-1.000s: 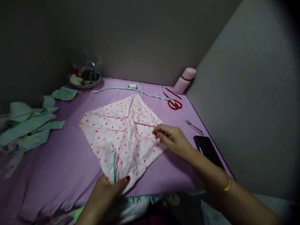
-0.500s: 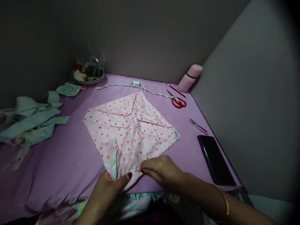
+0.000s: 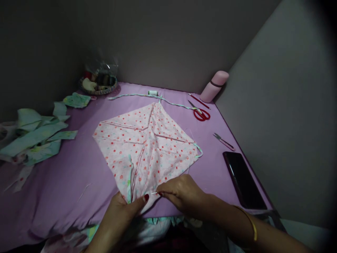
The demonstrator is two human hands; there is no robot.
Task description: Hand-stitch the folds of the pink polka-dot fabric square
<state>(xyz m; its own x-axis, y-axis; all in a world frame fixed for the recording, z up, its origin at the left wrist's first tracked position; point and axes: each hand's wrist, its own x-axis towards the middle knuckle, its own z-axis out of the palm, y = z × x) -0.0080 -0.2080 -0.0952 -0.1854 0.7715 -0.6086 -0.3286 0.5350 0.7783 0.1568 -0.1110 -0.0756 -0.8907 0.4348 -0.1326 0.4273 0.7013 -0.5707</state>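
Far left: pale green fabric scraps (image 3: 34, 138) piled on the purple table cover (image 3: 65, 175). Back left corner: small basket (image 3: 98, 86) of sewing bits, contents blurry. Centre: pink dotted cloth (image 3: 147, 147), folded into a diamond shape, lies flat with its near corner at the table edge. Left hand (image 3: 119, 214) pinches that near corner, thumb on top, fingers closed on the cloth. Right hand (image 3: 181, 193) is just beside it, fingertips pinched on a thin needle (image 3: 154, 193) at the cloth's near edge. Behind the cloth: a fabric strip (image 3: 137, 95) and a thread spool (image 3: 153, 93). Right of that: red scissors (image 3: 200, 112), pink bottle (image 3: 213, 86) leaning at the wall, thread snips (image 3: 223, 141), dark phone (image 3: 243, 179) near the right table edge.
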